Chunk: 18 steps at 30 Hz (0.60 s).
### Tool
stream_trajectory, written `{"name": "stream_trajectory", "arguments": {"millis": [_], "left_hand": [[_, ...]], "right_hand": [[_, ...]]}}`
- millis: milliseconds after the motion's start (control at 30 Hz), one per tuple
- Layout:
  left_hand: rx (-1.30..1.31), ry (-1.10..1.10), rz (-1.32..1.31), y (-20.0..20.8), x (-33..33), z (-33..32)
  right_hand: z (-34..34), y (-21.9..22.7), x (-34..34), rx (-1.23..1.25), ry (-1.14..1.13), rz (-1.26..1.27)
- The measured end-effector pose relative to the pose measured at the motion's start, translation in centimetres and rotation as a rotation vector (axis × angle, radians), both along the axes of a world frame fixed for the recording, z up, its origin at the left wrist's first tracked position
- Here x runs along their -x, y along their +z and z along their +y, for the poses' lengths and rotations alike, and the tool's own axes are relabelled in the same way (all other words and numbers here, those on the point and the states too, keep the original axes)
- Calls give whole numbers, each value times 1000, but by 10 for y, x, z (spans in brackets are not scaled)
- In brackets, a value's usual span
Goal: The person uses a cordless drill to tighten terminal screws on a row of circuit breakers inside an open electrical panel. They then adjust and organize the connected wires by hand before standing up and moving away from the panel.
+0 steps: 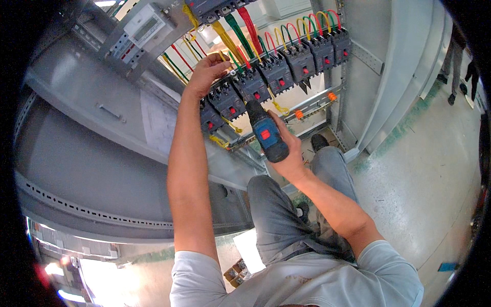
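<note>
The right hand point(289, 153) is closed in a full grip around the handle of a blue cordless drill point(266, 132), which sits just below the row of dark circuit breakers point(276, 71) mounted in the grey cabinet point(102, 102). The drill looks moderately heavy and rigid, its moulded handle the natural place to hold it, with the weight at the base calling for a firm wrist. Its long axis runs from the hand up and to the left, with the nose pointing into a breaker near the row's left end. The left hand point(207, 71) is curled around the coloured wires point(230, 43) at the breakers' top edge, fingers pinched there, though exactly what they hold cannot be told.
</note>
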State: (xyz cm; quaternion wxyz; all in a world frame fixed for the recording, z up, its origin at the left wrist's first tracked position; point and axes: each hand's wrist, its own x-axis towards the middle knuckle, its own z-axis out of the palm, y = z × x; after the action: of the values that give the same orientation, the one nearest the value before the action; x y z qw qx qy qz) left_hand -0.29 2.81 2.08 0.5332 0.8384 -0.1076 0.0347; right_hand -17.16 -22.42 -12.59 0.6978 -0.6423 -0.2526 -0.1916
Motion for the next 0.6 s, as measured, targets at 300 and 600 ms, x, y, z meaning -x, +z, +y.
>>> {"name": "stream_trajectory", "arguments": {"millis": [300, 600], "left_hand": [[-239, 83, -274, -15, 13, -14], [-219, 128, -328, -24, 18, -20]], "right_hand": [[3, -11, -8, 34, -49, -45], [4, -11, -7, 24, -68, -93]]}}
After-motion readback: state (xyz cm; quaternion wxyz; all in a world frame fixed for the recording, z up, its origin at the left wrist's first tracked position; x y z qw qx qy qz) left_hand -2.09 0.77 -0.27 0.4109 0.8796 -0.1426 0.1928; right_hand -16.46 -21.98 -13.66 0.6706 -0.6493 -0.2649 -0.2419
